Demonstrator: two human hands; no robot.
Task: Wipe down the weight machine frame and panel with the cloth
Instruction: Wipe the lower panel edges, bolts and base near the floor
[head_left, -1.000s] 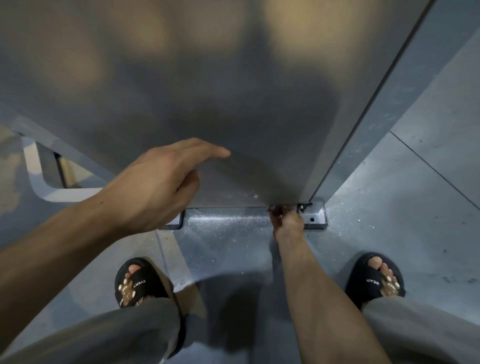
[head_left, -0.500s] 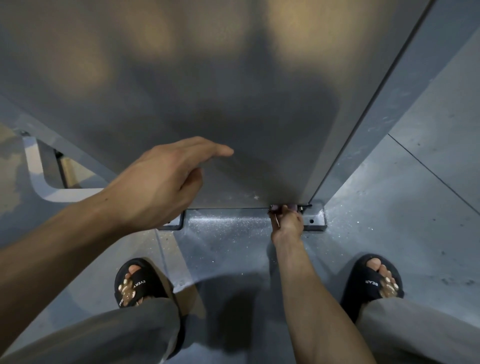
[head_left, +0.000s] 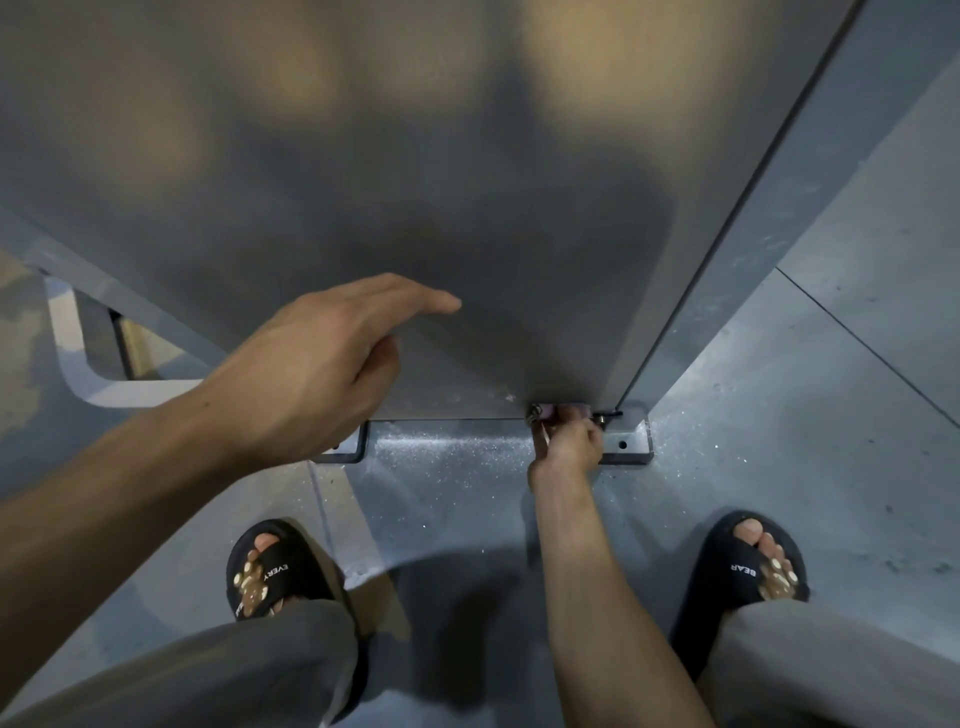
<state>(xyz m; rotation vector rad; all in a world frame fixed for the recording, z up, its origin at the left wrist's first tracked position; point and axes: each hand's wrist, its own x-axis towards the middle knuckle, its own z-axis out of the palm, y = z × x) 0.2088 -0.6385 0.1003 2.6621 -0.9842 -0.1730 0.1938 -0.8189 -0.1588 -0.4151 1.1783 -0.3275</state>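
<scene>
Low down, right hand (head_left: 566, 447) pinched on purple cloth (head_left: 563, 412) at grey panel (head_left: 415, 182) bottom edge, left hand (head_left: 317, 364) spread flat against panel, black slides (head_left: 270, 566) planted on floor (head_left: 779, 441).

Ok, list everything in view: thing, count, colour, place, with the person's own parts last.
panel: one, grey, upright ahead.
frame post: one, blue-grey, right of panel.
base plate: one, grey, at post foot.
white bracket: one, far left.
cloth: one, purplish, at panel's bottom right corner.
floor: grey, speckled.
sandals: two, black.
trousers: grey.
left hand: fingers straight, against the panel.
right hand: gripping the cloth.
</scene>
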